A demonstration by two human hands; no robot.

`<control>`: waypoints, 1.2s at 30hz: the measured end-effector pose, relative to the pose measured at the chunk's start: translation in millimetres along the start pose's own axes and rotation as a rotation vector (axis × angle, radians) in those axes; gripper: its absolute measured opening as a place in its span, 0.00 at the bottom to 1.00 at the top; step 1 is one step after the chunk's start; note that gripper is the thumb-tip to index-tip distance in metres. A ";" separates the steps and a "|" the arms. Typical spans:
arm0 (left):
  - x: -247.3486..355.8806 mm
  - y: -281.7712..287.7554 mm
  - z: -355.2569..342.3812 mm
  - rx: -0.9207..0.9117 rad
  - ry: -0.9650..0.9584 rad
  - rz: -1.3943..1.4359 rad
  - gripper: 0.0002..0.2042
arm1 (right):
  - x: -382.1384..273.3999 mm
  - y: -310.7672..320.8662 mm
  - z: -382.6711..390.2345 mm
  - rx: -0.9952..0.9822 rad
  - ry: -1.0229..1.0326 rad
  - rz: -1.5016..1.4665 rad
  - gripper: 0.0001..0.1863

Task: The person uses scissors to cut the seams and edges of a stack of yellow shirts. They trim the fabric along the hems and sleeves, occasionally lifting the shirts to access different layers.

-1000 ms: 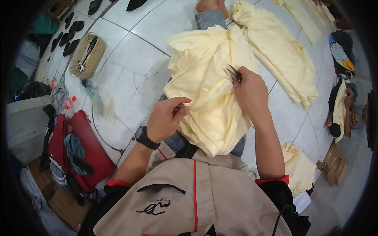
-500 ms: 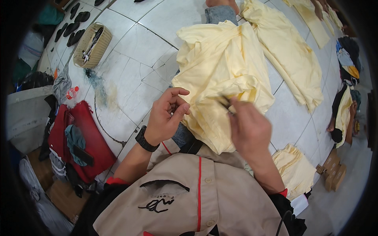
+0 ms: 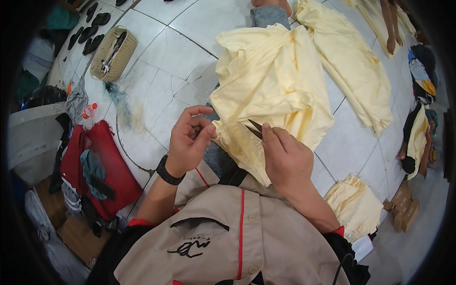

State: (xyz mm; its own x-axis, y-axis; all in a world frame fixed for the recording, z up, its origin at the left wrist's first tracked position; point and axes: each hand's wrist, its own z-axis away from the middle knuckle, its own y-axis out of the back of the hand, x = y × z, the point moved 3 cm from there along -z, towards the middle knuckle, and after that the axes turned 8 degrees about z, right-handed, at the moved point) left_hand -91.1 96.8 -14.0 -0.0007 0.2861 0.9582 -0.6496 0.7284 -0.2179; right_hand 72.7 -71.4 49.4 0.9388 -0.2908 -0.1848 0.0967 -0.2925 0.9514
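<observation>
Pale yellow cloth (image 3: 285, 71) lies in folds across my lap and outstretched leg. My left hand (image 3: 189, 140), wearing a black wristwatch, pinches the cloth's left edge between thumb and fingers. In my right hand (image 3: 288, 159) is a small pair of dark thread snips (image 3: 255, 129). Their two pointed blades stand apart and point left over the cloth, a short way from the pinched edge. My right palm hides the snips' handle.
More yellow cloth (image 3: 356, 71) lies on the tiles to the right, and a folded yellow pile (image 3: 354, 204) sits near my right elbow. At left are a woven basket (image 3: 114, 54), sandals (image 3: 88, 33) and red fabric (image 3: 107, 166). Another person's hands (image 3: 393, 40) show at far right.
My right hand has moved left and nearer to me, and the snips are no longer blurred. My left hand has shifted slightly left with the cloth's edge. Another person's hands have reached lower.
</observation>
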 end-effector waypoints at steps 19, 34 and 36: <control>-7.3 -42.7 -20.5 0.054 -0.388 -0.840 0.06 | 20.6 3.8 7.2 0.027 -0.228 -0.370 0.24; 0.9 -13.2 -5.0 0.049 -0.265 -0.464 0.05 | -4.4 -21.3 -12.0 -0.043 0.122 0.059 0.23; 3.2 23.5 5.0 0.068 -0.278 -0.504 0.05 | 11.1 -7.1 -9.0 0.044 0.023 -0.040 0.21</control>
State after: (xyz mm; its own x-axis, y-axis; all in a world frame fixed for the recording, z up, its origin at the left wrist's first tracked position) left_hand -110.1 111.7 -15.1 0.1278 -0.2669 0.9552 -0.6685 0.6883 0.2817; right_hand 85.4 -64.3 42.8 0.9419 -0.2574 -0.2159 0.1199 -0.3429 0.9317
